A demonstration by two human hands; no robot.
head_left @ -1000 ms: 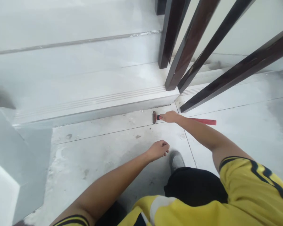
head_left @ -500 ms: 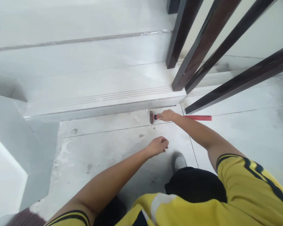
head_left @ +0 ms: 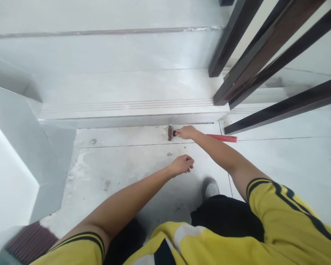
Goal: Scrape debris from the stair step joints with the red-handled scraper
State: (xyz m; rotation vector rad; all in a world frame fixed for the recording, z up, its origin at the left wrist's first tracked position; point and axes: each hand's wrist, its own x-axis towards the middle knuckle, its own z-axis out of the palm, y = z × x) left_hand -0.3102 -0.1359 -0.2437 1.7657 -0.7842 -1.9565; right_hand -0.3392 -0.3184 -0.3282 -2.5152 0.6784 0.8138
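Note:
My right hand (head_left: 186, 132) is wrapped around a scraper (head_left: 223, 138) with a long red handle. Its dirty brown head (head_left: 170, 133) rests on the pale floor close to the foot of the step, beside crumbs of white debris. The handle's far end sticks out to the right, past my wrist. My left hand (head_left: 182, 165) hangs above the floor, nearer to me, its fingers loosely curled and slightly apart. Nothing shows in it.
White steps (head_left: 127, 108) rise ahead, with grooves along the tread edge. Dark railing posts (head_left: 234, 84) slant across the right. A grey-white wall edge (head_left: 52, 173) stands at left, above a dark reddish ribbed thing (head_left: 30, 243). My shoe (head_left: 210, 188) is below my hands.
The scraper and my right hand have moved a little left along the foot of the step. The view has shifted slightly. My left hand stays nearly in place.

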